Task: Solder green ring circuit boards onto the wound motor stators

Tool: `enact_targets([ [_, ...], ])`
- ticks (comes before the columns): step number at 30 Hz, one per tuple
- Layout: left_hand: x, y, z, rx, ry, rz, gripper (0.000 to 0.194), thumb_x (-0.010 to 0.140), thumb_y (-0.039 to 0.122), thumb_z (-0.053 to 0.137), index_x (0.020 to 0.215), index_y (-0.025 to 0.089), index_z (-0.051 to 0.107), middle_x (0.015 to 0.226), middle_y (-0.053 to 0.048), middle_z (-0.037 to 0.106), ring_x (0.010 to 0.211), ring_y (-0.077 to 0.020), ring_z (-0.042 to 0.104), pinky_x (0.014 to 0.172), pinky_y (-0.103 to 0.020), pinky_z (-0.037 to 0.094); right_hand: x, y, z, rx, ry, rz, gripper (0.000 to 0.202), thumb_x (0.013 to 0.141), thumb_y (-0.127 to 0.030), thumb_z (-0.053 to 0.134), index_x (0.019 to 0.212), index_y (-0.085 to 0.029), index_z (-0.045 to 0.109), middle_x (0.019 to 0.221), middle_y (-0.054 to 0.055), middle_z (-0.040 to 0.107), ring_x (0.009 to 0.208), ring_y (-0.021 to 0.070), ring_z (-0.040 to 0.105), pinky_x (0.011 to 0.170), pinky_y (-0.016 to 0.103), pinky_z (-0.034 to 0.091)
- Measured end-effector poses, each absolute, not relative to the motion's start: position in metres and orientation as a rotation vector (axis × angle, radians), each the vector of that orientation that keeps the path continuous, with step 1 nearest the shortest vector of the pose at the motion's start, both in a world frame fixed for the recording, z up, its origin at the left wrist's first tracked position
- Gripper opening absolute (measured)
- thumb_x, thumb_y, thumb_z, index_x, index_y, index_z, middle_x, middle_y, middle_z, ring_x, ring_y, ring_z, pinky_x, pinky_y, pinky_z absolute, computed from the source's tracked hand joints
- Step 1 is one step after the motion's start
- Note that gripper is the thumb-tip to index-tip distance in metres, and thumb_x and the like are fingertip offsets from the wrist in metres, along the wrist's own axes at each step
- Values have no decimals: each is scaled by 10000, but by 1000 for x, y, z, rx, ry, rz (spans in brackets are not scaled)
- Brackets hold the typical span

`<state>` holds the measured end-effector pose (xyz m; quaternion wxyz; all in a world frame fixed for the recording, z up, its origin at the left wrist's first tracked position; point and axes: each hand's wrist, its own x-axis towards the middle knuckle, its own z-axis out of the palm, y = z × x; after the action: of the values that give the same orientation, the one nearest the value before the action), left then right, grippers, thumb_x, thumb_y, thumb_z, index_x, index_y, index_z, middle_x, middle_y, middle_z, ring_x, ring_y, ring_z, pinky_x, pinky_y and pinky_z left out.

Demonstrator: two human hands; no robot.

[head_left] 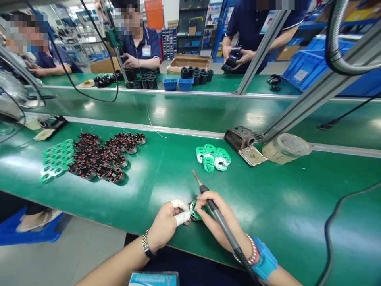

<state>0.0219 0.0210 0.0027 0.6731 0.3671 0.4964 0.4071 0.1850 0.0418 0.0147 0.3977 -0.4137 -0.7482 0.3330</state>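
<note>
Head view: at the near edge of the green bench [166,174], the left hand [165,224], its thumb and a finger wrapped in white tape, pinches the left edge of a small round circuit board [193,206]. The right hand [233,224] has its fingertips bunched on the right side of that board while gripping a soldering iron [218,216], whose tip points away toward the far side, clear of the board. Farther off and a little right lies a loose pile of green boards [208,162]. Beyond it to the right stand a soldering iron stand [241,136], a sponge tray [253,155] just beside it, and a cloudy plastic tub [282,151]. On the left, copper-wound motor stators [116,175] crowd together, with a patch of green circuit boards [58,157] along their left side.
</note>
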Motion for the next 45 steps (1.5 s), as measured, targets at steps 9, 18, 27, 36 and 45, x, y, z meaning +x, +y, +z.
enact_targets([
  [9, 18, 27, 4, 817, 1170, 887, 124, 640, 207, 613, 592, 154, 511, 535, 32, 541, 485, -94, 530, 513, -212, 449, 197, 37, 11, -967, -2110, 717, 327, 781, -146, 550, 1088, -215, 463, 970, 91, 648, 882, 205, 646, 764, 333, 543],
  [18, 19, 29, 6, 848, 1198, 884, 111, 641, 184, 586, 599, 161, 485, 517, 44, 533, 453, -94, 536, 490, -210, 435, 208, 27, 33, -893, -2078, 561, 200, 837, -137, 500, 1015, -204, 563, 648, 25, 617, 551, 156, 595, 523, 265, 513],
  [27, 20, 26, 3, 862, 1196, 923, 103, 638, 178, 574, 600, 166, 480, 523, 45, 522, 467, -93, 524, 507, -214, 430, 211, 18, 51, -824, -2081, 677, 269, 772, -47, 473, 951, -200, 604, 557, 16, 523, 497, 157, 504, 461, 286, 454],
  [36, 20, 26, 1, 855, 1187, 930, 118, 652, 206, 575, 610, 171, 471, 530, 48, 519, 459, -96, 539, 512, -221, 418, 208, 22, 48, -810, -2092, 685, 282, 764, -40, 473, 961, -201, 593, 555, 8, 510, 495, 156, 488, 451, 278, 435],
  [45, 20, 25, 0, 866, 1192, 945, 118, 659, 207, 577, 619, 172, 472, 524, 48, 525, 462, -100, 543, 516, -222, 425, 208, 19, 53, -818, -2092, 666, 262, 770, -45, 473, 945, -188, 606, 549, 11, 515, 492, 152, 494, 446, 268, 439],
])
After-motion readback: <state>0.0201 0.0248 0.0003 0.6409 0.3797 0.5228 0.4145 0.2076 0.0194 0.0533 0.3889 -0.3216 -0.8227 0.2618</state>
